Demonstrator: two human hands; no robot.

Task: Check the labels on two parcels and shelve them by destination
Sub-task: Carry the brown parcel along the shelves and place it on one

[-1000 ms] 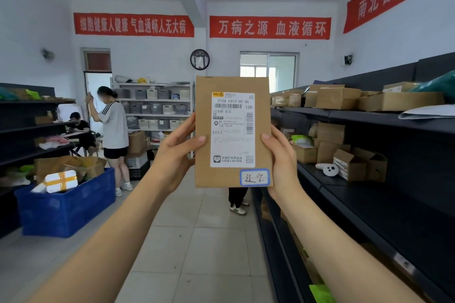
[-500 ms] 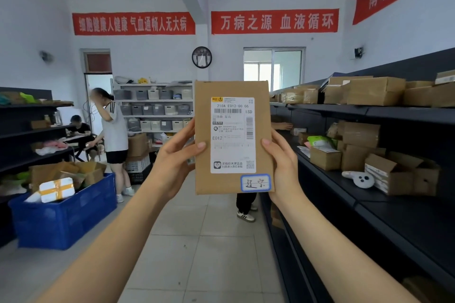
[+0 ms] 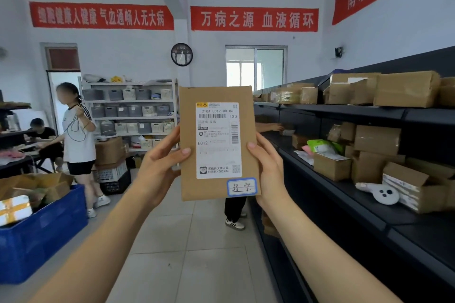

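I hold a flat brown parcel (image 3: 188, 145) upright at arm's length in the middle of the view. Its white shipping label (image 3: 218, 140) faces me, and a small blue-edged handwritten sticker (image 3: 241, 187) sits at its lower right corner. My left hand (image 3: 157, 167) grips the parcel's left edge with the thumb on the front. My right hand (image 3: 268, 170) grips the right edge the same way. A dark shelf unit (image 3: 369, 206) runs along my right, loaded with brown boxes (image 3: 376, 139).
A blue crate (image 3: 41, 236) of parcels stands on the floor at left. A person in a white shirt (image 3: 78, 140) stands beyond it, another sits behind. Someone's legs (image 3: 235, 211) show behind the parcel, an arm reaching into the right shelf. A white rack of baskets (image 3: 130, 110) lines the back wall.
The view has advanced down the aisle, so the right shelf's boxes have slid closer. The parcel stays upright in both hands, slightly lower in view.
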